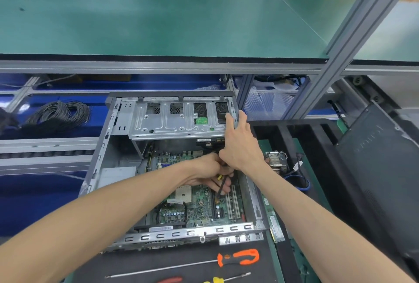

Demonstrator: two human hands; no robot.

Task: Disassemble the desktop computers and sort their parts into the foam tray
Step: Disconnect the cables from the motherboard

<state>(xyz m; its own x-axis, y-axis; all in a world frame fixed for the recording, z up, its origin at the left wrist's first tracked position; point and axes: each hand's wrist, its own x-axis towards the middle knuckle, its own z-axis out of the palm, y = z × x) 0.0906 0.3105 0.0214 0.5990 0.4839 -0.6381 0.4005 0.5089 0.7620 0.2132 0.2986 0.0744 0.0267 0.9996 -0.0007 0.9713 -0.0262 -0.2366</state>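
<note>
Step, by my read: freeing cable inside open computer case [97, 165]. Left hand [210, 171] pinches black cable [221, 188] over motherboard [192, 210]. Right hand [240, 144], fingers straight, braces drive cage [179, 122] just above. Foam tray [317, 146] right of both hands. Next: probably steady pull, cage held.

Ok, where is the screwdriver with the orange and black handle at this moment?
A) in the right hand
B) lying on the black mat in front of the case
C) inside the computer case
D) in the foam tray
B: the orange-handled screwdriver lies flat on the black mat before the computer case, and no hand touches it.
</note>
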